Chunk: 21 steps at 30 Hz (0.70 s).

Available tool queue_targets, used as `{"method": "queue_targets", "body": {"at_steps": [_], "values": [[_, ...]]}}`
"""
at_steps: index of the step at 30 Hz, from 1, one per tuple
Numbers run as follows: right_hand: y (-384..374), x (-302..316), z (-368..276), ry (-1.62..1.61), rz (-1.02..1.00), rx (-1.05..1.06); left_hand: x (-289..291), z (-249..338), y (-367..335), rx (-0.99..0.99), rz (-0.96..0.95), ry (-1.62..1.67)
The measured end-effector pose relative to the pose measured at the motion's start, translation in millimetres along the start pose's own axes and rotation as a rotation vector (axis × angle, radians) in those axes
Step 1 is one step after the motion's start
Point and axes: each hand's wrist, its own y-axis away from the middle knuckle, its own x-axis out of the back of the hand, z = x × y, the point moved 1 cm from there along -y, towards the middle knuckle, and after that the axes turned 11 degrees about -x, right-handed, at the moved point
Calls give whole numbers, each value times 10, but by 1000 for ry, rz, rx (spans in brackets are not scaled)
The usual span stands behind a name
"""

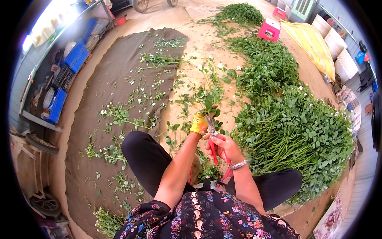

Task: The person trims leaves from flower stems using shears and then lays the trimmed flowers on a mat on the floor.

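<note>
In a yellow patterned glove, my left hand (199, 122) is closed around a small bunch of leafy flower stems (213, 93). White buds top the stems, which point away from me. My bare right hand (227, 148), with a silver bracelet at the wrist, grips red-handled garden shears (212, 126). Their metal blades reach up beside the gloved fingers, close to the held stems. Whether the blades touch a stem I cannot tell. Loose leaves and clippings lie on the floor around both hands.
A large heap of leafy stems (290, 123) spreads on my right, with another pile (240, 14) farther off. Left, a dark cloth (115, 75) carries scattered clippings. Beyond are pink-red stools (269, 31), a yellow sheet (308, 40) and, along the left wall, blue crates (57, 105).
</note>
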Motion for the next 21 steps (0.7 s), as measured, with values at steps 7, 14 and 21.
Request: {"method": "queue_targets", "body": {"at_steps": [7,14,21], "values": [[181,-179,-115,-42,-107,25,3,-91,9,-96,26,-229],[133,-158,-101,109,22,29,-115,-121,56,-286,-30,-932],[13,-123,-39,114,126,74,13,-213,41,-236,-31,-1014]]}}
